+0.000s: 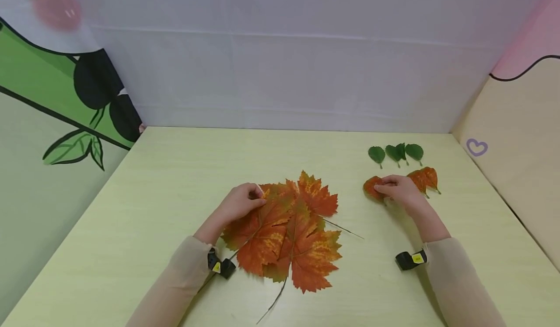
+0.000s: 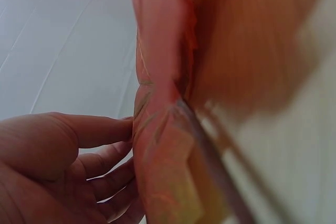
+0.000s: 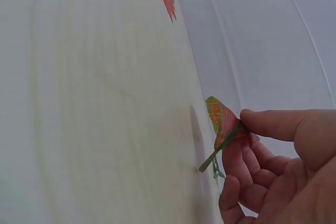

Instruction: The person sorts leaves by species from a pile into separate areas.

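Large orange-red artificial maple leaves with long stems overlap on the table. My left hand is at the upper left edge of one maple leaf, pinching it between thumb and fingers. Seen from the left wrist, that leaf covers the fingertips. To the right, my right hand pinches a small rounded orange leaf. In the right wrist view this small leaf, red and orange with a green stem, sits between the thumb and the curled fingers.
Small green leaves lie in a row at the back right. Nearer, beside my right hand, lie more small orange leaves. A pale wall stands along the table's back edge, and printed panels flank both sides.
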Motion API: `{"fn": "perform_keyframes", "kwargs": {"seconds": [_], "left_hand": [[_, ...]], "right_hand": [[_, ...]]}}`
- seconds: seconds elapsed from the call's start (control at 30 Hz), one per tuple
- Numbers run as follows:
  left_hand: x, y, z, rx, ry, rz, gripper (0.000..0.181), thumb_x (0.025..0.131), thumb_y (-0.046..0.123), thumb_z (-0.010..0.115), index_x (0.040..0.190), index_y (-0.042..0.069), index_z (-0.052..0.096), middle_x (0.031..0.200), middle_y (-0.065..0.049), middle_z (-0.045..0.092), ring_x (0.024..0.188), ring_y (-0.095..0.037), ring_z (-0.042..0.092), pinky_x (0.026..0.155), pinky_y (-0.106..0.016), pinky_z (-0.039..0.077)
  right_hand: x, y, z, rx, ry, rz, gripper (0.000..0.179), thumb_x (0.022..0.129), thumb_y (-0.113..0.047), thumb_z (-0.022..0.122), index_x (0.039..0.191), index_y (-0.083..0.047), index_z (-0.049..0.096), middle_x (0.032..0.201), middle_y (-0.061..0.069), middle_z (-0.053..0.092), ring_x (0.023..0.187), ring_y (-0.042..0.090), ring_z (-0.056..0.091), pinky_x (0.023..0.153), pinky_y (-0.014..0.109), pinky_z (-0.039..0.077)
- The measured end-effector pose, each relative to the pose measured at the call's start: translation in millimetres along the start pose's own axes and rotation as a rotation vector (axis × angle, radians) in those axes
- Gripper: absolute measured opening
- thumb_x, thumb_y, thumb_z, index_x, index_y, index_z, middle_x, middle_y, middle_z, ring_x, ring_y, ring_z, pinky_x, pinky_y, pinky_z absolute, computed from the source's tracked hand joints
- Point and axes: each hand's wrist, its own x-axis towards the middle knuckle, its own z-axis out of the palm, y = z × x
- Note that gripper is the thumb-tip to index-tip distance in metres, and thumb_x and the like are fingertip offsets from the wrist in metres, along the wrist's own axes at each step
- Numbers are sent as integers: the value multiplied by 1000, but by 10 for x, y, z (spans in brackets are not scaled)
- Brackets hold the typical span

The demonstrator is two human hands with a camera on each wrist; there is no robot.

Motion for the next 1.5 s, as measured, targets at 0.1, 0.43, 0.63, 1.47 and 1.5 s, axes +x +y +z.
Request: {"fn": "perform_keyframes", "kwargs": {"seconds": [0.1,0.43,0.63,1.47,1.5], "left_hand": [[-6,-4,0,-2,2,-1,10,86,15,62,88,6,59,91,-7,60,81,-19,53,74,-34,46],[15,-44,17,10,3,12,10,86,16,62,88,6,60,91,-7,60,80,-19,53,74,-34,45],[9,-22,13,17,7,18,10,85,15,62,88,6,60,90,-7,60,80,-19,53,74,-34,45],[2,-10,-30,7,-17,5,10,86,17,61,87,7,60,89,-7,60,78,-19,51,70,-31,43],[-4,-6,-42,2,-16,2,11,86,18,61,87,7,60,89,-7,60,78,-19,51,70,-31,43]], "right_hand": [[-3,29,-57,-5,24,10,48,89,-26,57,120,9,47,109,17,57,81,9,57,71,27,45],[-11,163,-209,-55,113,2,48,92,-24,51,123,12,45,119,29,50,92,26,60,72,28,46],[-12,250,-307,-102,174,27,51,92,-29,51,124,10,46,127,30,44,109,40,47,80,38,43],[-214,72,-421,-386,371,28,40,89,-36,51,106,0,59,99,21,61,81,35,57,51,32,40],[-226,32,-406,-379,362,12,39,89,-35,52,106,0,59,98,21,61,81,34,57,52,32,40]]}}
